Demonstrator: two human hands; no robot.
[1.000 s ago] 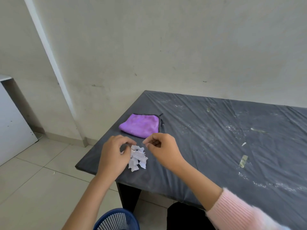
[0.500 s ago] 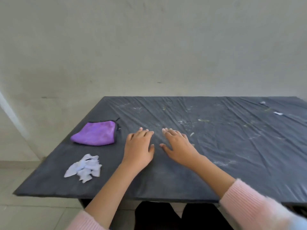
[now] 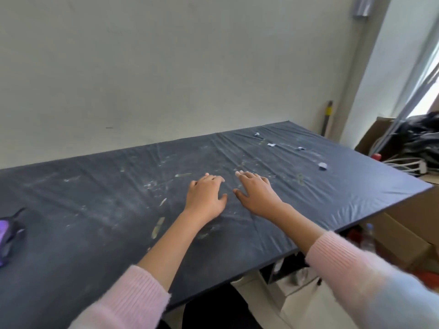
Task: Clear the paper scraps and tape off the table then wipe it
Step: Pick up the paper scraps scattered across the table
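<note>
Palm-down on the black table cover, about midway along the surface, the left hand, fingers straight and slightly spread, gripping nothing; just beside it the right hand, likewise flat, fingers extended and fanned, nothing held; a narrow strip of bare cover between the two thumbs; pink knitted sleeves pushed up both forearms.

Well beyond the fingertips, toward the far right corner of the surface, the paper scraps; one pale crumpled scrap near the right edge, nearest the right hand yet clearly apart from it; three smaller ones farther off, strung out close to the far edge.

Tape in several bits on the cover; a yellowish tape strip lying left of the left forearm, close to the arm but not under it; a shorter tape bit beyond that, left of the left hand; a thin tape sliver just ahead and left of the left fingertips, near them without contact; a faint greenish smudge right of the right hand, too blurred to name; white dusty smears across the middle of the surface.

At the left edge of the surface, a purple cloth, cut off by the frame, well apart from both hands.

Past the right edge, cardboard boxes, a tangle of pale cables on top; along the far edge, a plain pale wall.
</note>
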